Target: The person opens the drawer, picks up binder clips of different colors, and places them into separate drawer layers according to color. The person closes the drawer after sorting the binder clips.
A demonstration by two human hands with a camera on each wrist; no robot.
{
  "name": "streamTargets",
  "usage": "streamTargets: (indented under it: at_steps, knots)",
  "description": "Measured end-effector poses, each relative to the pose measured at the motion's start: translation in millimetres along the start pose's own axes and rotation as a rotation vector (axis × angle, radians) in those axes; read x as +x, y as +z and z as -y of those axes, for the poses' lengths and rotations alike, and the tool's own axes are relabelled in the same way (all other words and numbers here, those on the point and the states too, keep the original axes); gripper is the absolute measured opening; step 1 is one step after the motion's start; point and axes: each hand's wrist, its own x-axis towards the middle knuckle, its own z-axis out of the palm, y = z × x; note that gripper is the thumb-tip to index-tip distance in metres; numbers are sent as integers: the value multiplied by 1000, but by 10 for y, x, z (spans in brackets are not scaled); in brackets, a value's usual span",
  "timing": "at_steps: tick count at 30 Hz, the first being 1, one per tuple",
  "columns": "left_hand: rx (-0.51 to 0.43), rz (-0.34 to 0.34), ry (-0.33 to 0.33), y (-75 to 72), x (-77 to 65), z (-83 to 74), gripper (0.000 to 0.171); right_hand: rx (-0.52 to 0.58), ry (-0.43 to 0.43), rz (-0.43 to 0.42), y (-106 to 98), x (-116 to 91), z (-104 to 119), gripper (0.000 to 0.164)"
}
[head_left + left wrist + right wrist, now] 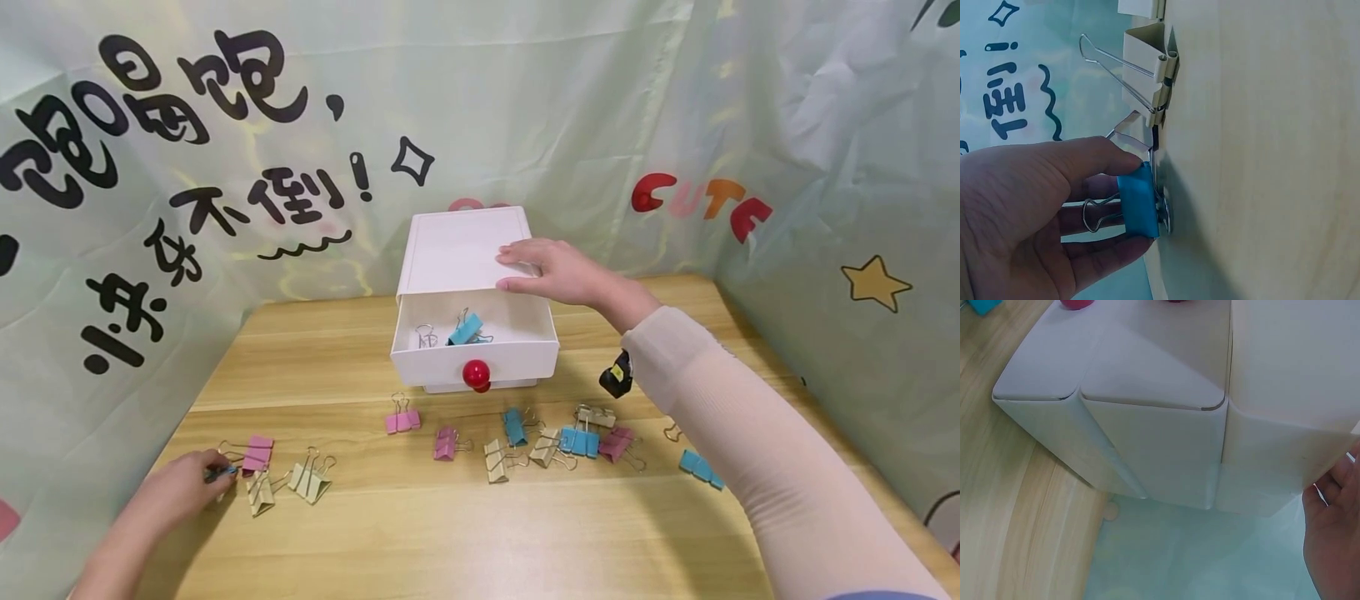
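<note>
At the table's left side, my left hand (176, 492) pinches a blue binder clip (1138, 201) between thumb and fingers, its wire handles spread. Right beside it lie a pink binder clip (258, 454) and a cream binder clip (260, 493). My right hand (555, 271) rests on the top right edge of a white drawer box (461, 246), fingers extended. The box's upper drawer (517, 360), with a red round knob (476, 374), is pulled out. Inside it are a blue binder clip (466, 330) and silver wire handles (426, 336) whose clip body is hidden.
Several pink, cream and blue binder clips lie in front of the box, among them a pink clip (403, 420) and a blue clip (580, 441). Another blue clip (701, 468) lies near my right sleeve. A printed curtain (525, 108) hangs behind the table (420, 533).
</note>
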Motion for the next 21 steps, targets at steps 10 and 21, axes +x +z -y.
streamTargets:
  at_steps: [10,21]
  knots:
    - [-5,-127,7,-162,-12,-79,25,4,15,2,5,11,-14,65]
    - [1,-175,34,-382,-45,-218,30,13,10,-1,-1,7,4,64]
